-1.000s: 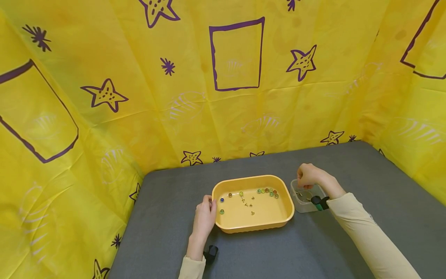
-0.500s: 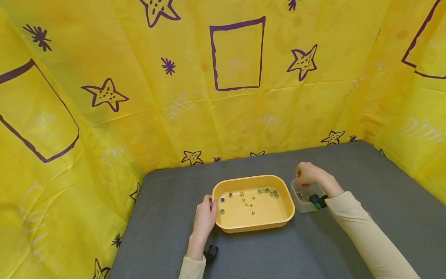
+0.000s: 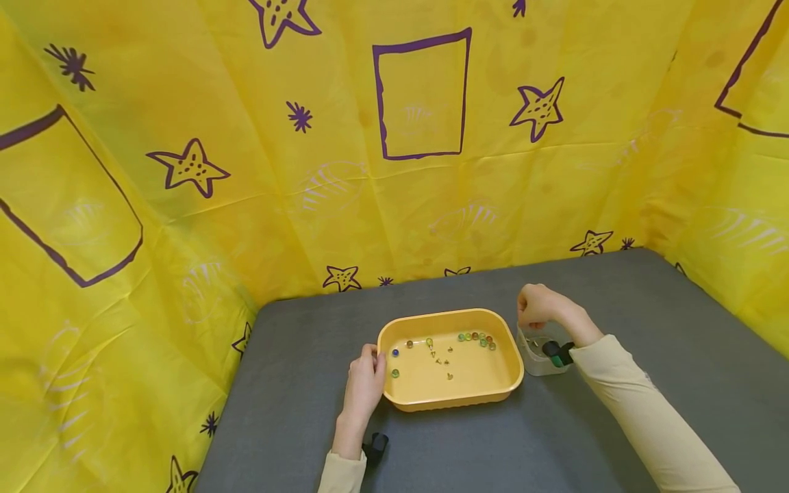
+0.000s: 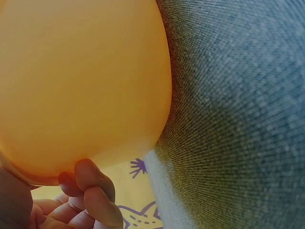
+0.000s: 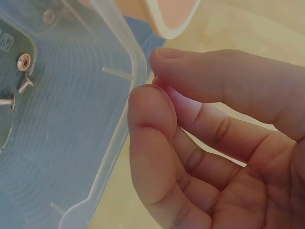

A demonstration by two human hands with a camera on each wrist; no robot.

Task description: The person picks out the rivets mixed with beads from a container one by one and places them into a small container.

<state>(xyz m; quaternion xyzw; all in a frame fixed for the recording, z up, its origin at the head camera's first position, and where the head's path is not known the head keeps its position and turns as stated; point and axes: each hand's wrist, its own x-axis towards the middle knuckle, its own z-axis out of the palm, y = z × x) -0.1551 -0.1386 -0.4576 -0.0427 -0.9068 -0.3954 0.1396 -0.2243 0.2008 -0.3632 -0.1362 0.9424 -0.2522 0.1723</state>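
Observation:
A yellow tray (image 3: 444,397) sits mid-table, holding several glass marbles (image 3: 475,337) and small brass-coloured rivets (image 3: 439,361). My left hand (image 3: 365,383) grips its left end, fingers curled at the rim in the left wrist view. To the right stands a clear plastic box (image 3: 537,366); a few rivets (image 5: 25,82) lie inside it. My right hand (image 3: 542,306) is over the box's far left rim. Its thumb and index fingertips (image 5: 151,107) meet in a pinch beside the wall, and only a tiny sliver of a rivet shows between them, mostly hidden.
The grey table (image 3: 296,383) runs under everything. Yellow cloth (image 3: 419,205) printed with purple starfish closes it in at the back and sides. The tray's right end stands close to the clear box. Both wrists wear dark straps.
My right hand has risen a little and shifted left, from over the clear box toward its rim and the tray. The left hand keeps its hold on the tray.

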